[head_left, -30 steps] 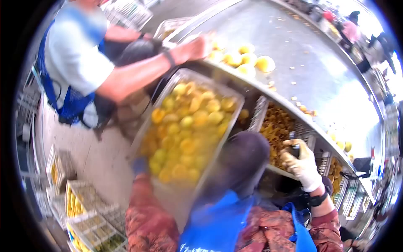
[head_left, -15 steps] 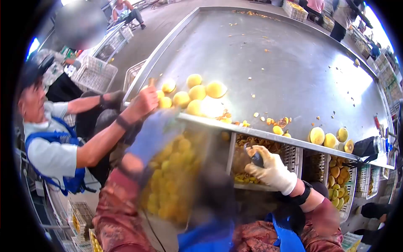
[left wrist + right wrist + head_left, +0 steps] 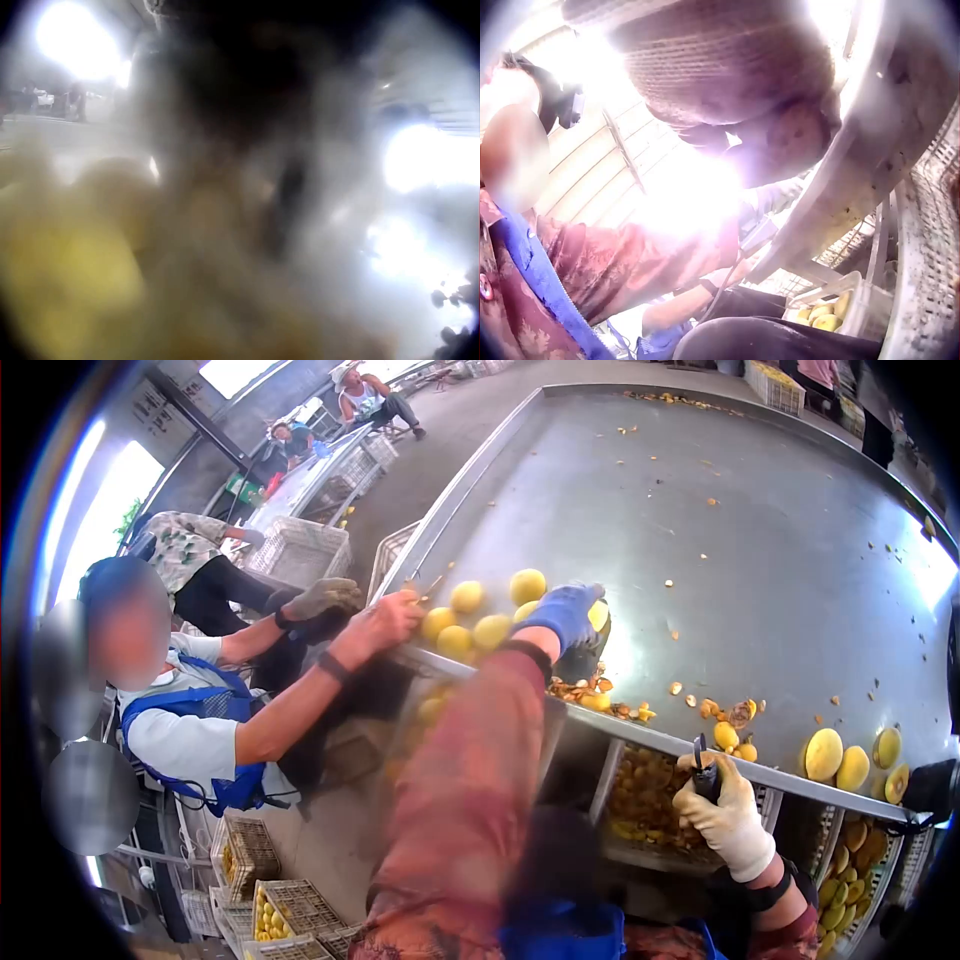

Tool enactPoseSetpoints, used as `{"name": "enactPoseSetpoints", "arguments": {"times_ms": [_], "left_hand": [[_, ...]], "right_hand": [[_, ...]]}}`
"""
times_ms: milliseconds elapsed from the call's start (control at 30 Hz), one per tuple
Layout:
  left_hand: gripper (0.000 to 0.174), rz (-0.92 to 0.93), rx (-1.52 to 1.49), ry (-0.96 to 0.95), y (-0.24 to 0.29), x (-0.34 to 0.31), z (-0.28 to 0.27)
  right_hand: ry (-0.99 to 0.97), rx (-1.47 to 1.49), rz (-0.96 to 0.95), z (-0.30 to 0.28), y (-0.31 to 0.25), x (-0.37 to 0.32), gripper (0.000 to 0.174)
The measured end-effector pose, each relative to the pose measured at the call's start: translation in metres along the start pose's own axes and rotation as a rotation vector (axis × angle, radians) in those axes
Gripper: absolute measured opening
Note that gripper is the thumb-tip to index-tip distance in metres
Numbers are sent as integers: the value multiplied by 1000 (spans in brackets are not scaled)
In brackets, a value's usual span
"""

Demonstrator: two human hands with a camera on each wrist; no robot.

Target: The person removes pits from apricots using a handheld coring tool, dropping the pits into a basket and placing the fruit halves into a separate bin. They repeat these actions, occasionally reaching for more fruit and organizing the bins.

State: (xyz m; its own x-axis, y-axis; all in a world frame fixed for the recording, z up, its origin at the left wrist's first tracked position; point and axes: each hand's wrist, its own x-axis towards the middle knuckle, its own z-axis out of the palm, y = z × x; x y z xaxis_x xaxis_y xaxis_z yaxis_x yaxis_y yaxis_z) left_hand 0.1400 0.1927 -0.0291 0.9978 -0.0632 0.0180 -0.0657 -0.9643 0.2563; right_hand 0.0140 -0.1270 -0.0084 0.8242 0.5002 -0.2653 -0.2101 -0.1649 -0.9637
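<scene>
My left hand (image 3: 568, 615), in a blue glove, reaches over the near edge of the metal table (image 3: 690, 560). Its fingers curve around a yellow peach (image 3: 598, 615), partly covered by the glove. Other yellow peaches (image 3: 491, 631) lie to the left of it. In the left wrist view, only a blurred yellow shape fills the near left. My right hand (image 3: 728, 822), in a white glove, grips a small black-handled knife (image 3: 707, 780) with its blade pointing up, close by the table rim. The right wrist view has the glove's knitted back (image 3: 735, 67) at the top.
Peach scraps (image 3: 600, 695) lie along the near rim, with several cut peaches (image 3: 825, 754) at the right. Below the rim stand a crate of scraps (image 3: 650, 800) and a crate of peach halves (image 3: 845, 880). A person in a blue apron (image 3: 225, 720) works close at the left.
My left hand has risen from beside the peach crate, crossed the rim and come to the peaches on the table. The view has turned up. My right hand keeps its hold on the knife.
</scene>
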Motion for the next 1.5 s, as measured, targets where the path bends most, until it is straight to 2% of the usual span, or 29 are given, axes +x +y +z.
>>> {"name": "enactPoseSetpoints", "arguments": {"times_ms": [33,100,133,200,233,300,367,400,433,533,633,667,867,967,1033,1100,1167,1200,1333,1433,1500], "left_hand": [[48,-82,-30,49,21,-10,-10],[45,-79,-715,-21,21,-14,-13],[44,-78,-1058,-77,21,-17,-19],[42,-76,-1581,-51,41,-35,-19],[45,-127,-1702,-42,61,-49,-25],[57,-253,-1952,46,97,-61,-26],[62,-143,-2261,-188,133,-85,-39],[63,-234,-2131,-57,138,-93,-30],[61,-219,-2128,-56,144,-102,-29],[59,-186,-2173,-54,178,-112,-14],[59,-291,-2000,50,200,-120,-12],[60,-246,-2012,28,202,-120,-8],[59,-158,-2048,-2,214,-116,13],[59,-171,-1970,30,218,-116,21],[60,-93,-1595,137,219,-117,26],[62,-20,-1499,191,223,-119,29],[63,43,-1684,207,233,-120,24],[54,141,-1774,74,223,-117,26],[51,127,-1591,255,222,-115,38],[44,131,-1659,246,218,-117,41],[44,54,-1727,218,219,-120,39]], "right_hand": [[-17,74,35,1,-5,-1,27],[-12,216,117,3,-21,-5,27],[10,195,98,4,-28,-7,26],[-11,150,38,-1,-23,-8,27],[-20,94,13,-3,-22,-8,29],[16,-76,-178,-3,-17,-9,33],[34,-207,-304,-6,-26,-15,38],[77,-214,-384,-7,-23,-14,38],[125,-229,-470,-2,-21,-15,38],[185,-279,-520,-12,-14,-17,39],[172,-382,-325,-18,-19,-25,44],[216,-417,-378,-19,-14,-26,42],[232,-507,-325,-28,-2,-27,44],[189,-526,-194,-30,-5,-27,45],[272,-489,-318,-26,7,-25,33],[341,-471,-410,-21,17,-22,28],[379,-480,-459,-19,25,-19,28],[389,-491,-478,-18,28,-18,28],[312,-527,-585,-16,46,0,26],[231,-412,-532,-15,47,-6,26],[120,-202,-375,-16,37,-16,28]]}}
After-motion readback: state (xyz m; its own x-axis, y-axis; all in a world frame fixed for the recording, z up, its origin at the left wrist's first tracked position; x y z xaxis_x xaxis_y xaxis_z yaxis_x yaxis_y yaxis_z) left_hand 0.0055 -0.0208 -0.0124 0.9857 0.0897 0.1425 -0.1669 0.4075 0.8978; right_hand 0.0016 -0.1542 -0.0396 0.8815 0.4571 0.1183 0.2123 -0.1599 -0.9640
